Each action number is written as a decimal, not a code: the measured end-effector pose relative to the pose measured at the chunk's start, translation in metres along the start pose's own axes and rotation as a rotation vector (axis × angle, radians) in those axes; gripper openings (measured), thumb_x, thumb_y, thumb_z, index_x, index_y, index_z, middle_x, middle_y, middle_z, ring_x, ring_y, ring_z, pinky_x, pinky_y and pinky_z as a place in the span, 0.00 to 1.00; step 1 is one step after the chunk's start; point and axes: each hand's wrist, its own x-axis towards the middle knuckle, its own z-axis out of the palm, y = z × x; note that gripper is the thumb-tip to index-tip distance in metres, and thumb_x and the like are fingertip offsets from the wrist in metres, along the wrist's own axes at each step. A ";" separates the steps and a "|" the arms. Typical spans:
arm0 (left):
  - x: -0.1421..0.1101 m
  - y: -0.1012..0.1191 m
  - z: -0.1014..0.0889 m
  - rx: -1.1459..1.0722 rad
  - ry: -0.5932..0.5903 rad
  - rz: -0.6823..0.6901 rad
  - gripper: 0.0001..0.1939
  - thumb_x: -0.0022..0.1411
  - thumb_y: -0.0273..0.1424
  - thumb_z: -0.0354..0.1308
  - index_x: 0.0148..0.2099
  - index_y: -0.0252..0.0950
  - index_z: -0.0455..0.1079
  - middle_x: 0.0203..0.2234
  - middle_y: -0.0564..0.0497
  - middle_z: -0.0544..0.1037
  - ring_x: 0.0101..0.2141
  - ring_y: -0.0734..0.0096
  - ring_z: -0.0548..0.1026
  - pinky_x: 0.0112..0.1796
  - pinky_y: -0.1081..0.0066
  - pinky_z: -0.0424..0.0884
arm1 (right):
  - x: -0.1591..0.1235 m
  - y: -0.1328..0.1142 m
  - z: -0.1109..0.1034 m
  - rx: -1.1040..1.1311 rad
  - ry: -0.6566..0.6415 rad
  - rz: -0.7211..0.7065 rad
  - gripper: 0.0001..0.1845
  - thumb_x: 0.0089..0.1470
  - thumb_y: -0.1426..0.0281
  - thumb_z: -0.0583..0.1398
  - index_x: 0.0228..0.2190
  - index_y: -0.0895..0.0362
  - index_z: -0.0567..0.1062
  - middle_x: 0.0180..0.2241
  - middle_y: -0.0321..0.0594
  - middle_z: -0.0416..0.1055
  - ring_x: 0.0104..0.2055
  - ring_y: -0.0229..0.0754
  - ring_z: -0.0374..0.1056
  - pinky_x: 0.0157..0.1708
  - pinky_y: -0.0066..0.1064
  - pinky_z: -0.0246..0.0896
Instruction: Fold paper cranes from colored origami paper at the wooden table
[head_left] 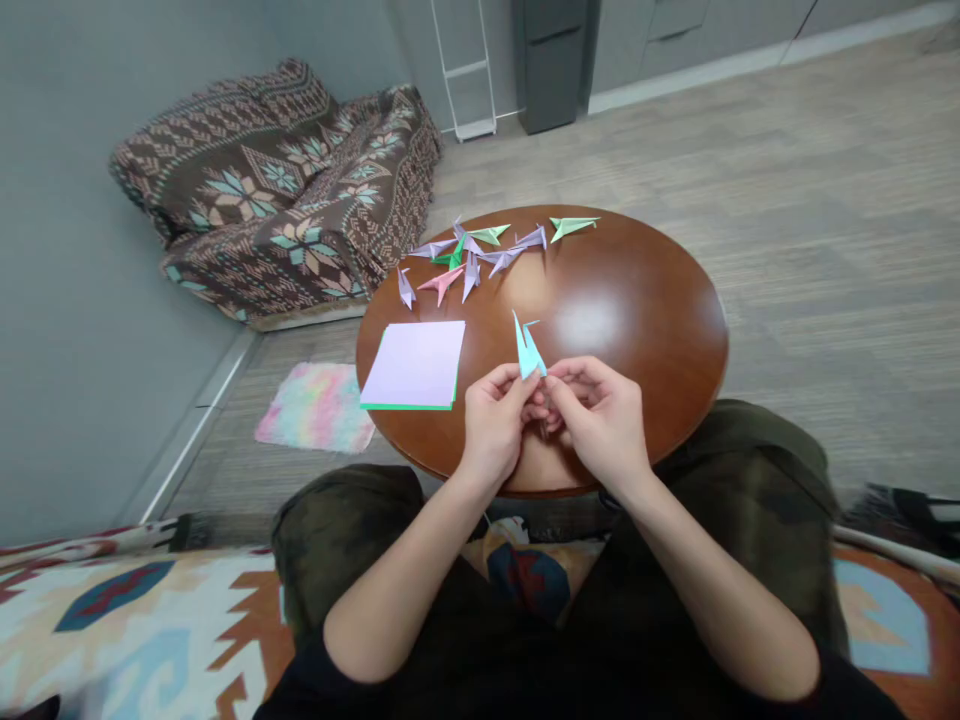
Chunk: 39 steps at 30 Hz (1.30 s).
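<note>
A light blue origami crane [529, 352] is held above the near part of the round wooden table [637, 300]. Its narrow points stick up, away from me. My left hand [501, 410] pinches its lower edge between thumb and fingers. From the other side, my right hand [598, 405] grips the lower right corner, thumb on top. Both hands are closed, and their fingertips hide the bottom of the crane. To the left of my left hand lies a stack of square paper [416, 360], lilac on top with green showing at the edge.
Several folded cranes lie at the table's far side, among them a pink crane [442, 284], a dark green crane [452, 256] and a pale green crane [574, 228]. A patterned covered sofa [285, 200] and a pastel fluffy mat [319, 405] are on the left.
</note>
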 end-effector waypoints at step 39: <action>0.000 0.015 -0.007 0.153 -0.122 0.165 0.23 0.58 0.33 0.72 0.53 0.40 0.69 0.35 0.54 0.79 0.26 0.78 0.73 0.25 0.78 0.68 | 0.012 -0.013 -0.028 -0.654 -0.191 -0.494 0.06 0.64 0.75 0.58 0.33 0.55 0.70 0.31 0.37 0.69 0.30 0.40 0.67 0.29 0.32 0.60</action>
